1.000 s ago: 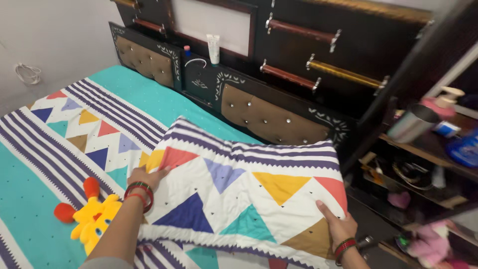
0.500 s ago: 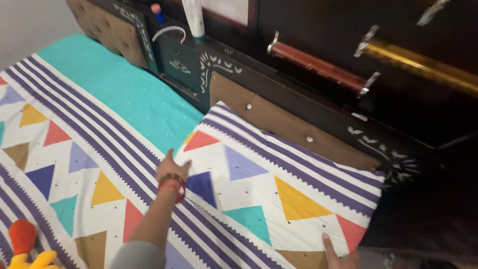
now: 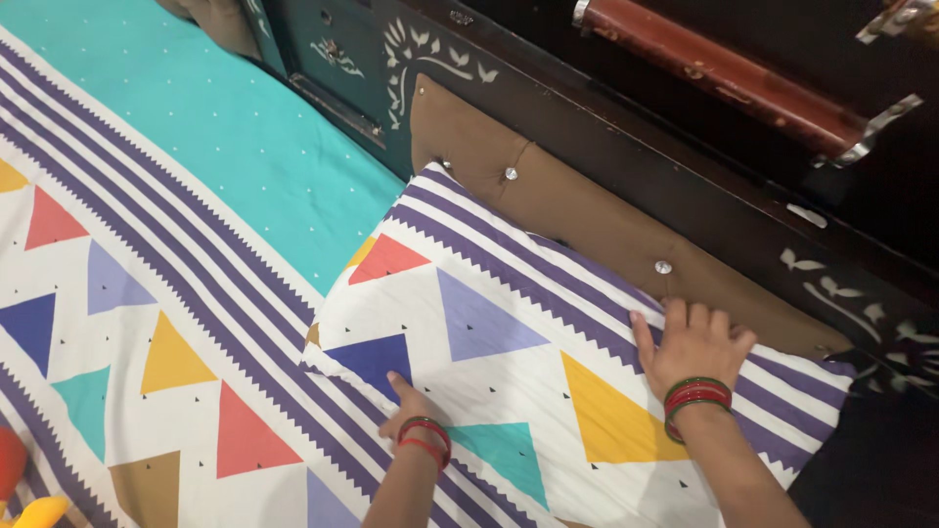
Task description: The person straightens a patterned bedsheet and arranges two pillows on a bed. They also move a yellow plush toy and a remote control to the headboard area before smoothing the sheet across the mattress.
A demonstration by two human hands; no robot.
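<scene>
A pillow in a white case with coloured triangles and purple stripes lies on the bed, its far edge against the brown padded headboard panel. My left hand rests flat near the pillow's front left corner, fingers on the fabric. My right hand lies palm down with fingers spread on the pillow's striped far edge, close to the headboard. Both wrists carry red and green bangles. Neither hand grips anything.
The bedsheet has the same triangle and stripe pattern, with a teal band toward the headboard. A dark carved headboard with a reddish rail rises behind. A yellow and red soft toy shows at the lower left corner.
The view has moved closer to the headboard. My right hand went from the pillow's near right corner to its far edge. My left hand shifted from the pillow's left edge to its front corner.
</scene>
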